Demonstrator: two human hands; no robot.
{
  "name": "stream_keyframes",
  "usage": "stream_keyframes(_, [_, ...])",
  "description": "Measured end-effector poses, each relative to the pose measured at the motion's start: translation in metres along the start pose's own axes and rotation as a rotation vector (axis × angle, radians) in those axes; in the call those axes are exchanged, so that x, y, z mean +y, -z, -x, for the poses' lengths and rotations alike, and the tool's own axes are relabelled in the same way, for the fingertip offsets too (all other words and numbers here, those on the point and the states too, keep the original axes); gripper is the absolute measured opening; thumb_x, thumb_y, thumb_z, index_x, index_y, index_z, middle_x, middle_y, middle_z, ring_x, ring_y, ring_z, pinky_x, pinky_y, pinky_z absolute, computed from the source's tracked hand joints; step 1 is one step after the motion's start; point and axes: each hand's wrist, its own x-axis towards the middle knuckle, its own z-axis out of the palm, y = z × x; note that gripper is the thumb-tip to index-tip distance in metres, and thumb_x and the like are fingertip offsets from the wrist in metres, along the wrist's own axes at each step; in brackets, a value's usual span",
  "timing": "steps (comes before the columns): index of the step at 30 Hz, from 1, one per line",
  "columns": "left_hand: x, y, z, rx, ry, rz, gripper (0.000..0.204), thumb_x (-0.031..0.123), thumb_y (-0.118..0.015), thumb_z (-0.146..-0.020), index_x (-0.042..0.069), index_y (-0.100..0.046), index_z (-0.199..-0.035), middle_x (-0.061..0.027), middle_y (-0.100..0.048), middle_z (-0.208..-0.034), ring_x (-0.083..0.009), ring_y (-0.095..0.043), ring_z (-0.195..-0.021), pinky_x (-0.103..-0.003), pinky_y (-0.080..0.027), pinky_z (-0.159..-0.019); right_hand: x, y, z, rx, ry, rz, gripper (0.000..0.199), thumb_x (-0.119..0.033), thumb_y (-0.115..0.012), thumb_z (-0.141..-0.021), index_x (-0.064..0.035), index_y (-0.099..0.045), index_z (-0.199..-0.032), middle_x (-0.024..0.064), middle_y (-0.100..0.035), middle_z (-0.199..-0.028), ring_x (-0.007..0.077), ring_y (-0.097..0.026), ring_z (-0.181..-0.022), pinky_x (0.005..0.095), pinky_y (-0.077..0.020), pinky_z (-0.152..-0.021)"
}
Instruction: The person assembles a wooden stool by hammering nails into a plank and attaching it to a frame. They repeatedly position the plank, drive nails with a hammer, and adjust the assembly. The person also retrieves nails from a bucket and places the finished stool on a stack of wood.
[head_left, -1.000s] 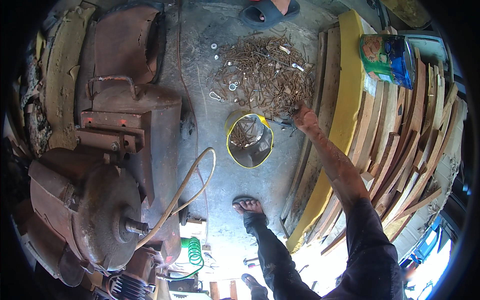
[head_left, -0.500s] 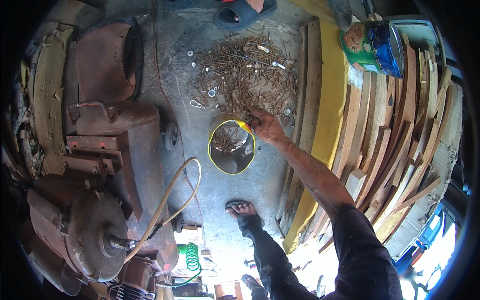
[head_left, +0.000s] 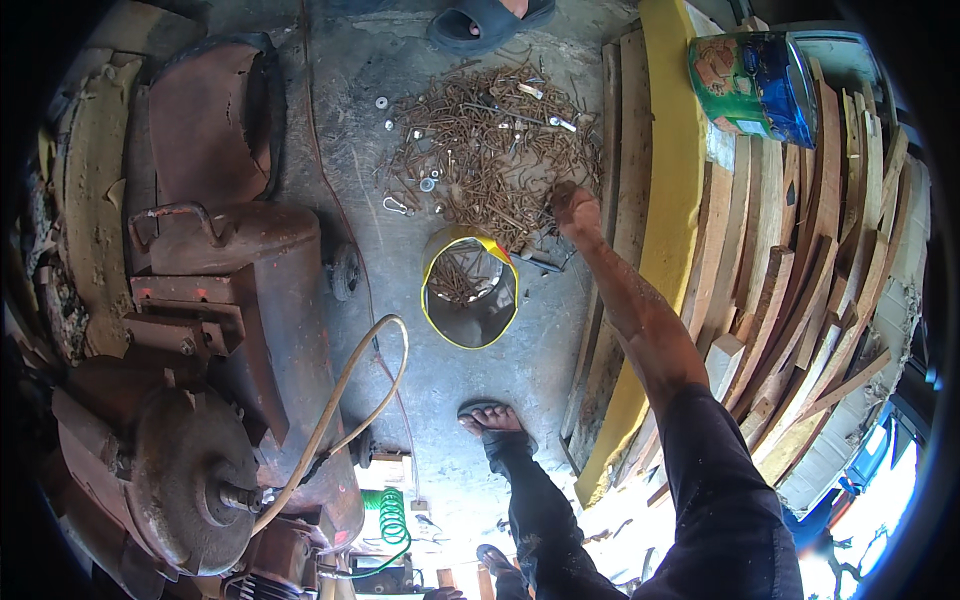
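Right hand [head_left: 577, 212]: down at the right, near edge of the nail pile [head_left: 490, 150], fingertips pointing in among the rusty nails. Fingers are bent and bunched; whether they grip a nail cannot be told, as the hand covers its own fingertips. Left hand: out of view, its state unknown.

The pile lies spread on the concrete floor [head_left: 450, 375], mostly to the left of the right hand and beyond it. Small bright metal pieces are scattered through it. At its left side lie a carabiner [head_left: 397, 206], a round fitting [head_left: 428, 185] and, farther out, a washer [head_left: 381, 102]. A dark metal piece [head_left: 541, 262] lies just on the person's side of the pile, near the right hand.

The yellow-rimmed can [head_left: 480, 326] stands open to the left of the right hand and nearer the person, apart from it. Nails [head_left: 460, 280] lie inside, toward the far wall.

A sandal [head_left: 468, 32] with a foot in it is beyond the pile. To the right of the hand run planks [head_left: 628, 150], then a yellow beam [head_left: 672, 120], then stacked wood strips [head_left: 800, 260]. To the left of the can is a rusty tank [head_left: 235, 235], with a hose [head_left: 330, 420] looping near it.
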Motion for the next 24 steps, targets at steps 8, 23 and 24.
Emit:
stream_keyframes(8, [-0.006,0.004,0.011,0.027,0.001,0.058,0.033,0.024,-0.053,-0.109,-0.002,-0.061,-0.127,-0.0132,-0.07,-0.114,-0.0243,-0.068,-0.107,-0.036,-0.055,-0.091,-0.013,0.039,0.082,-0.248,-0.09,-0.007,0.022,-0.018,-0.064,-0.093,-0.0042,-0.065,-0.109,0.0145,-0.071,-0.098,0.0272,-0.07,-0.087,0.0375,-0.0556,-0.073])
stream_keyframes(23, [-0.032,0.002,-0.004,0.068,0.061,0.097,0.03,0.019,-0.054,-0.107,-0.002,-0.06,-0.128,-0.0124,-0.069,-0.115,-0.0234,-0.068,-0.105,-0.035,-0.056,-0.089,0.019,0.02,-0.094,0.112,-0.089,0.349,0.018,-0.026,-0.073,-0.09,-0.0091,-0.067,-0.094,0.0085,-0.07,-0.086,0.0248,-0.067,-0.074,0.0361,-0.0536,-0.067])
stream_keyframes(24, [-0.03,0.002,-0.011,0.046,0.056,0.12,0.03,0.018,-0.053,-0.107,-0.002,-0.06,-0.128,-0.0124,-0.069,-0.114,-0.0234,-0.068,-0.104,-0.035,-0.056,-0.089,0.036,0.013,-0.107,0.09,-0.07,0.353,0.02,-0.027,-0.072,-0.09,-0.0084,-0.067,-0.091,0.0108,-0.07,-0.085,0.0274,-0.068,-0.076,0.038,-0.0543,-0.068])
